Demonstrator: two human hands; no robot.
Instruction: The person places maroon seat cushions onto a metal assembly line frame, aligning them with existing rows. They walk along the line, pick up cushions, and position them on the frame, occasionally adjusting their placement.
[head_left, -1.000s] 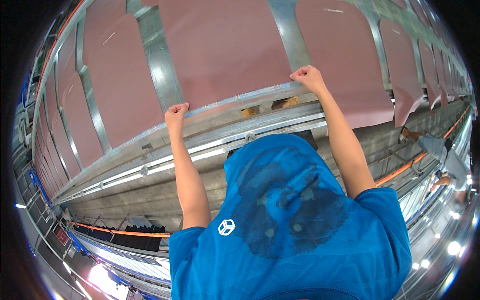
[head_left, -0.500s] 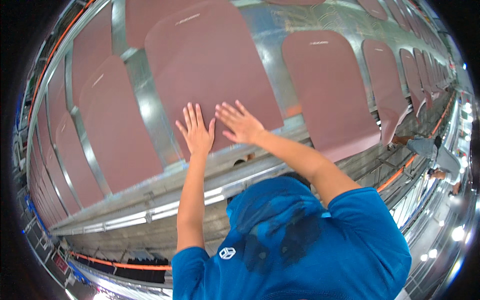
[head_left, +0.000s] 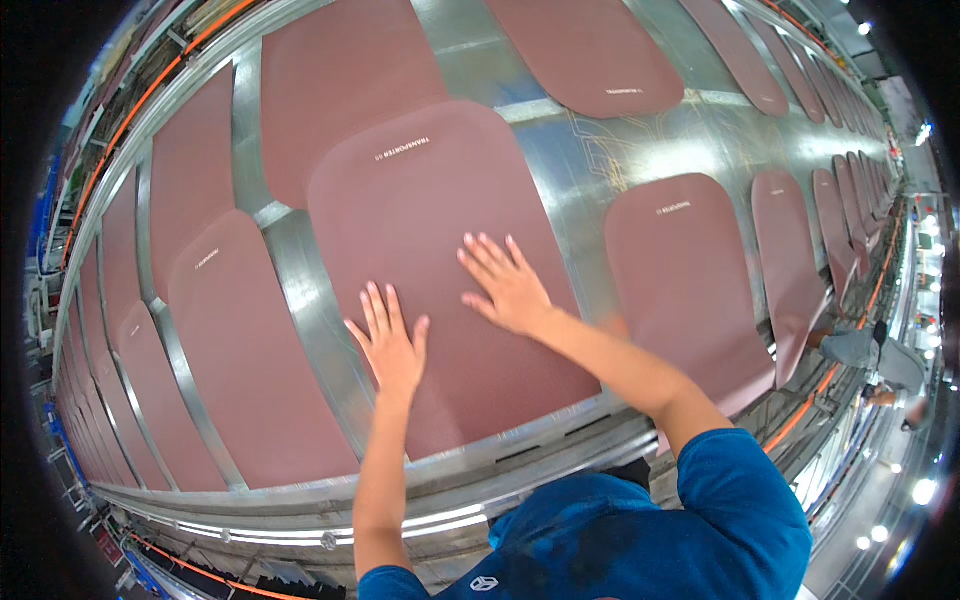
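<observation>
A reddish-brown flexible sheet [head_left: 430, 215] with rounded far corners lies flat on a shiny metal surface [head_left: 300, 270] before me. On its left part my left hand [head_left: 392, 350] rests palm down, fingers spread and thumb out. My right hand [head_left: 510, 288] also lies flat, on the middle to right of the same sheet and slightly farther from me. Neither hand grips anything. Small pale lettering runs along the sheet's far end.
Matching sheets [head_left: 680, 270] lie in rows on both sides; several at the right curl over the near edge. A metal rail [head_left: 420, 522] runs along that edge. Another person [head_left: 858, 350] stands at the far right beside an orange bar [head_left: 805, 405].
Both hands have slid away from the sheet's near edge, staying flat, and are farther apart. The view has shifted, so the sheets appear lower. The sheet under my hands lies flat in both frames.
</observation>
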